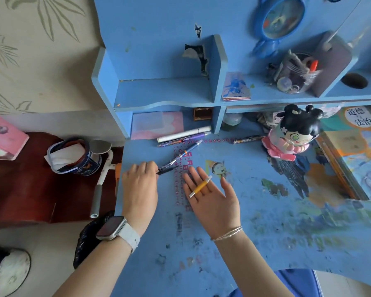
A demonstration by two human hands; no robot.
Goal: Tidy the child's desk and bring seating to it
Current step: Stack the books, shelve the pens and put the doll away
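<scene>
The blue child's desk [255, 221] fills the view, its top scuffed and covered in stickers. My left hand [139, 185] pinches a black pen [167, 169] lying on the desk. My right hand [212, 200] is palm up with straight fingers, and a yellow pen [200, 187] lies across them. Several loose pens [180, 156] lie on the desk behind my hands, with a white marker [183, 133] further back. No seat is clearly in view.
A doll figurine [291, 133] stands at the right, with books [356, 155] beside it. A pen cup [296, 76] and a blue clock [281, 20] sit on the shelf. Left of the desk, a brown cabinet [19, 189] holds a patterned cup [75, 157] and a pink book [4, 138].
</scene>
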